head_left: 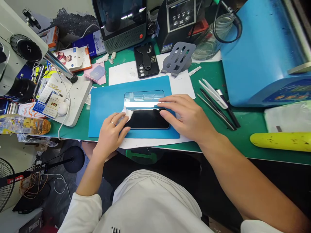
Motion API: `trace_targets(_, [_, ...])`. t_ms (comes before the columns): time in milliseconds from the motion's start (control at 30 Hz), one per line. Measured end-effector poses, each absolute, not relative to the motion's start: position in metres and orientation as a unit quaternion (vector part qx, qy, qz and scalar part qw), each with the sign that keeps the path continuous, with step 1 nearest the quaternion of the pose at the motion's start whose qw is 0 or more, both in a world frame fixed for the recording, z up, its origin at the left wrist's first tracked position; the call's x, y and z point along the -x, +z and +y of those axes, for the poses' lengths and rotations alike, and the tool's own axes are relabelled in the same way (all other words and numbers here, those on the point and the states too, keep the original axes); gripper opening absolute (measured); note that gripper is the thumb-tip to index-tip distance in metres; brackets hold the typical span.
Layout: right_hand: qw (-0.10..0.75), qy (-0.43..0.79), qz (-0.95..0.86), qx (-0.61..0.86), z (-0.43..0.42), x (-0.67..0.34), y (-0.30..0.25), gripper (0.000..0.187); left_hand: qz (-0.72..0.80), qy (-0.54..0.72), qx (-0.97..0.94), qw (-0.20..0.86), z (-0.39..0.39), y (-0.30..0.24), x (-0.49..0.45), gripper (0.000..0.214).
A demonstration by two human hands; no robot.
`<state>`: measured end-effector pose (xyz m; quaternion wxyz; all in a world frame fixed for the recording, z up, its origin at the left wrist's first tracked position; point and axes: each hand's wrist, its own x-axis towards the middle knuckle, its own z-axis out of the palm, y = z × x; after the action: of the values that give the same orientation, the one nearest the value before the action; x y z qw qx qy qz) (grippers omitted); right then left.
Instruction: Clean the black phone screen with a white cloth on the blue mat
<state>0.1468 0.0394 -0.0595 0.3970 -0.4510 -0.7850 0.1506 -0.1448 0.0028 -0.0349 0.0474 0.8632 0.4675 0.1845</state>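
Note:
A phone (148,119) with a dark screen lies on the blue mat (104,97). Just beyond it is a clear, black-edged sheet (144,96) that looks like a screen protector, with a white strip along its near side. My left hand (113,129) pinches a crumpled white wipe (127,113) at the phone's left end. My right hand (184,115) reaches in from the right, fingers stretched and thumb apart. Its fingertips rest by the sheet's right end and its thumb by the phone's upper right edge. Whether they grip the sheet is unclear.
Behind the mat lie a black phone case (146,61) and a grey stand (179,58). Tweezers and pen-like tools (217,100) are at right, near a blue machine (262,58). A microscope base (75,103) stands left, beside a bottle (24,124).

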Motion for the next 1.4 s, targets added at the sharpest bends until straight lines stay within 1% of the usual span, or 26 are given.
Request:
trace_targets(100, [0.395,0.149,-0.786,0.451,0.041,-0.147,-0.059,0.026,0.463,0.135,-0.874,0.054,0.003,-0.037,0.142,0.047])
trace_targets(233, [0.366,0.151,-0.801,0.449,0.036,-0.149,-0.058,0.028,0.478,0.08,-0.871,0.078,0.001,-0.038,0.135,0.063])
trace_targets(300, [0.348,0.148,-0.809,0.451,0.027,-0.152,-0.059,0.032,0.46,0.064,-0.881,0.092,-0.004,-0.038,0.133,0.07])
trace_targets(367, [0.334,0.145,-0.806,0.467,0.016,-0.155,-0.063,0.039,0.449,0.055,-0.887,0.097,-0.012,-0.036,0.132,0.074])
trace_targets(500, [0.304,0.146,-0.799,0.497,0.0,-0.158,-0.071,0.059,0.482,0.049,-0.871,0.083,-0.02,-0.036,0.124,0.074])
trace_targets(600, [0.289,0.143,-0.808,0.494,-0.002,-0.157,-0.073,0.065,0.503,0.054,-0.86,0.071,-0.017,-0.038,0.115,0.078])
trace_targets(900, [0.286,0.12,-0.828,0.467,-0.001,-0.159,-0.074,0.076,0.542,0.043,-0.838,0.038,-0.04,-0.035,0.106,0.076])
trace_targets(1033, [0.281,0.108,-0.834,0.462,-0.001,-0.158,-0.076,0.08,0.547,0.055,-0.835,0.024,-0.027,-0.038,0.1,0.078])
trace_targets(1133, [0.275,0.101,-0.837,0.462,-0.003,-0.157,-0.077,0.083,0.558,0.071,-0.826,0.027,-0.02,-0.042,0.1,0.077])
trace_targets(1400, [0.27,0.086,-0.845,0.453,-0.004,-0.157,-0.08,0.086,0.545,0.081,-0.834,0.035,-0.044,-0.046,0.105,0.076])
